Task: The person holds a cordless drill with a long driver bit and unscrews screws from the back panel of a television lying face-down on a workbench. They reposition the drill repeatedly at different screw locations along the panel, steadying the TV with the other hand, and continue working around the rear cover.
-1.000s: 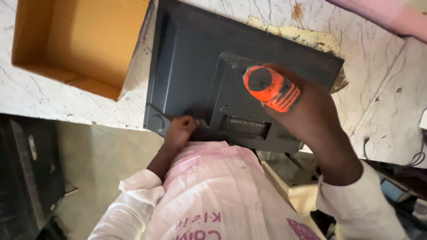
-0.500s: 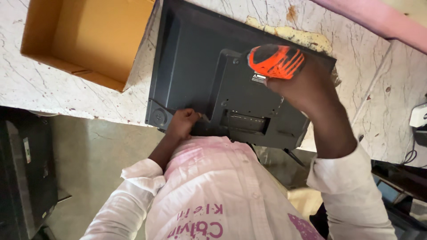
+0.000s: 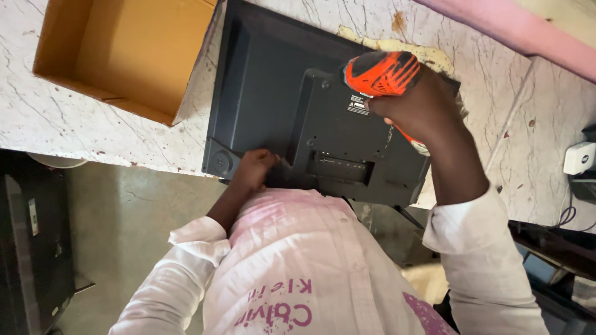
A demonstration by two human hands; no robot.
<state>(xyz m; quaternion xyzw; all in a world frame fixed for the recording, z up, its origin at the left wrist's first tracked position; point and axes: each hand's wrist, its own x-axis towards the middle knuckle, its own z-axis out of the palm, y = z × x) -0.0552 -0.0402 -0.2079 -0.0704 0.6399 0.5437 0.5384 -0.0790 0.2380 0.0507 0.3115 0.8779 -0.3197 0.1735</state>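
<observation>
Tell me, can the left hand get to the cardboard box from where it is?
Probably yes. The left hand rests at the near edge of the dark monitor back, and the open cardboard box sits just beside that on the marble counter, nothing between.

An open brown cardboard box [image 3: 118, 56] is seen on the white marbled desk [image 3: 62, 124], at its upper left. A small white adapter [image 3: 579, 157] is found at the right edge. A dark cabinet [image 3: 31, 248] is seen on the floor [image 3: 143, 217], lower left.
</observation>
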